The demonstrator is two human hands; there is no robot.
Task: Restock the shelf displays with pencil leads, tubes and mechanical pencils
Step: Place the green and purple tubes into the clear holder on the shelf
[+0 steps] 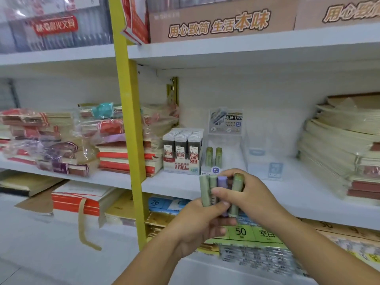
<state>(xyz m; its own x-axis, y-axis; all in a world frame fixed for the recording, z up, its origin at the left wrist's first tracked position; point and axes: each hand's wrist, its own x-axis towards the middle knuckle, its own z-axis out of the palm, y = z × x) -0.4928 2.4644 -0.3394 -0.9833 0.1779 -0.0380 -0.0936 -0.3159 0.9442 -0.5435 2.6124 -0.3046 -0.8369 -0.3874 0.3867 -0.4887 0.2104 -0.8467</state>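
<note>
Held tubes (212,183): four smooth cylinders, three matte green and one lilac, upright, side by side, just before the shelf (308,194).
Left hand (197,223): curled round their lower ends.
Right hand (246,194): clasps the bundle, apparently mainly the rightmost green tube.
Display tray (232,153): clear plastic; two green tubes (209,156) stand upright inside.
Lead packs (183,149): three rows, dark, boxy.

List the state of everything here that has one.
Green and purple plastic lead tubes, upright, bundled in both grips.
Left grip, holds the bundle's lower part.
Right grip, pinches the rightmost green tube.
Two green tubes in clear acrylic display, standing upright.
Dark pencil-lead packs in white carton, upright, three packed rows.
</note>
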